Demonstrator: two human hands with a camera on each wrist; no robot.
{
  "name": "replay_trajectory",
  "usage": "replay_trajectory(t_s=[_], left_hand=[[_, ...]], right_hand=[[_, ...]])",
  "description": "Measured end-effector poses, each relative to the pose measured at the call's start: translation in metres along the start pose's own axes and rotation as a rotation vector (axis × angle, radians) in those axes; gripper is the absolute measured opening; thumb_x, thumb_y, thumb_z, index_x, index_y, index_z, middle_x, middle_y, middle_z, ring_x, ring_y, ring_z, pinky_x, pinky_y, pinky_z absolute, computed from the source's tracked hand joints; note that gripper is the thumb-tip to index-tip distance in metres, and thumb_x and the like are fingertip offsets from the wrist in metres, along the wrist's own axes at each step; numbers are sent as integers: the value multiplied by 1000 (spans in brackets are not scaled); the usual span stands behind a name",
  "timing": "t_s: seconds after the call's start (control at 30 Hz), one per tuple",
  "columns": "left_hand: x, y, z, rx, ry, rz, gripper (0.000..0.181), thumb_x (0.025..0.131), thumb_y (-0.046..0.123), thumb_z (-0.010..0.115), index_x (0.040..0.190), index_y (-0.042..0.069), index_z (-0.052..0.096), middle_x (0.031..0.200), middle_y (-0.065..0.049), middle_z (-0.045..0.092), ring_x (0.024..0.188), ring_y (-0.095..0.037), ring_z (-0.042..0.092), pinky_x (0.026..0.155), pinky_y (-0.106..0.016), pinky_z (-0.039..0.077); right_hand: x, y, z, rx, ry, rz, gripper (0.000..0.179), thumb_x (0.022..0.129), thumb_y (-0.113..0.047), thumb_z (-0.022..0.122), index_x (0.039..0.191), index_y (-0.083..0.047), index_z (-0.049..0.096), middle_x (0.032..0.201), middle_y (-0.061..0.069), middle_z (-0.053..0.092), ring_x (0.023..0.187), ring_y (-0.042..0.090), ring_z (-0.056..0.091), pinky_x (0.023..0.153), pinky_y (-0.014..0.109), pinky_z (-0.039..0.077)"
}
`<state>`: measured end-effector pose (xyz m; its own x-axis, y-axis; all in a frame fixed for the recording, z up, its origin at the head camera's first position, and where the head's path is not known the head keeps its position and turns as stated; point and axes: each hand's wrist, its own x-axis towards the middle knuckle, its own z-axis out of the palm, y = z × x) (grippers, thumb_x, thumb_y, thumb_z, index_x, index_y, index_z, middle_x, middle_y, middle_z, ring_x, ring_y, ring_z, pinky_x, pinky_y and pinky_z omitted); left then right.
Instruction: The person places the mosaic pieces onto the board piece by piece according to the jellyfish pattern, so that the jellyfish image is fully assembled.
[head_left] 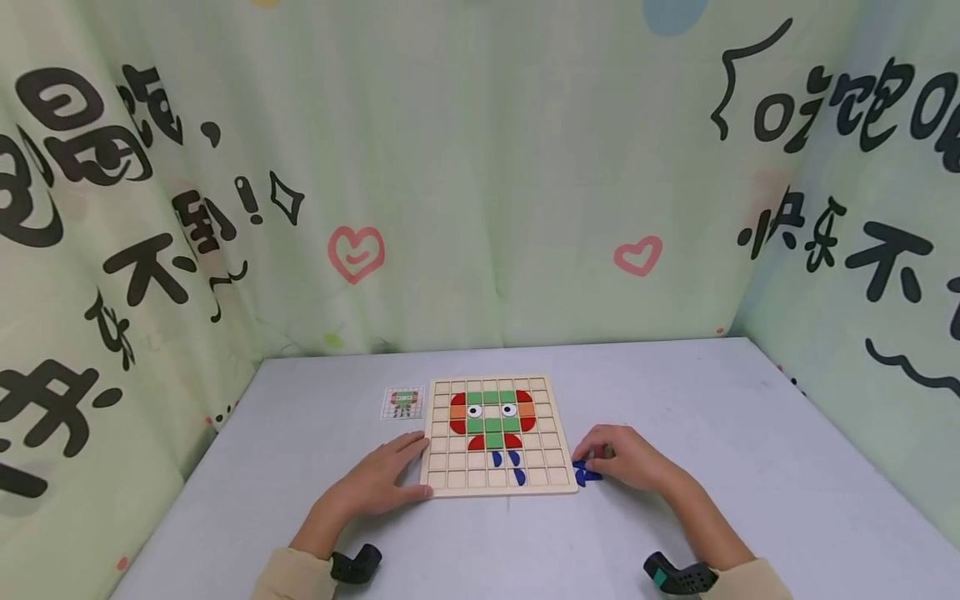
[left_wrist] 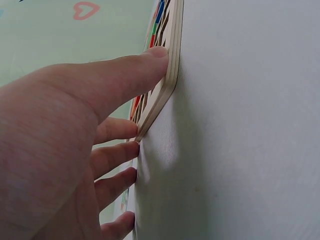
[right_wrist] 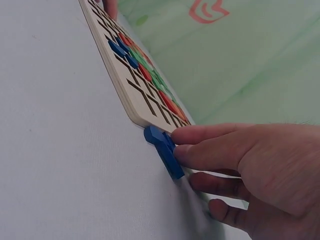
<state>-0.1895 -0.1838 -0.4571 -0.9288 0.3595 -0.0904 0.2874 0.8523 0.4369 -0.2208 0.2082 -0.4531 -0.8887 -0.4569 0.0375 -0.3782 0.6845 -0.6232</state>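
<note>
A wooden grid board (head_left: 450, 463) lies on the table with green, red and orange pieces, two eye pieces and three blue pieces (head_left: 519, 477) in its cells. My left hand (head_left: 384, 477) rests at the board's left side, its thumb on the near corner and its fingers extended along the edge. Just off the board's right edge lie several dark blue pieces (right_wrist: 170, 160), close together. There my right hand (head_left: 626, 456) pinches at one of them with thumb and index finger. Its other fingers are bent, and the fingertips partly hide the pieces.
A small picture card (head_left: 403, 403) with a similar coloured figure lies beside the board's upper left corner. The white table (head_left: 675, 400) meets a pale green curtain (head_left: 495, 208) at its back, with more curtain at both sides.
</note>
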Motion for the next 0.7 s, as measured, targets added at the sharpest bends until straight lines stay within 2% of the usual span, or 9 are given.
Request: replay_trajectory(t_s=[0.3, 0.7], left_hand=[[-1, 3, -2, 2, 0, -16, 77, 83, 48, 71, 147, 14, 43, 155, -5, 37, 143, -30, 35, 114, -52, 34], [-2, 5, -3, -9, -1, -9, 76, 84, 46, 71, 146, 13, 43, 155, -6, 37, 142, -31, 35, 114, -52, 35]], right_hand=[[2, 2, -1, -43, 33, 45, 17, 85, -8, 71, 91, -22, 77, 87, -8, 68, 74, 8, 51, 62, 20, 44], [-2, 1, -1, -51, 84, 82, 11, 81, -13, 77, 90, -15, 71, 78, -6, 60, 73, 10, 49, 62, 19, 43]])
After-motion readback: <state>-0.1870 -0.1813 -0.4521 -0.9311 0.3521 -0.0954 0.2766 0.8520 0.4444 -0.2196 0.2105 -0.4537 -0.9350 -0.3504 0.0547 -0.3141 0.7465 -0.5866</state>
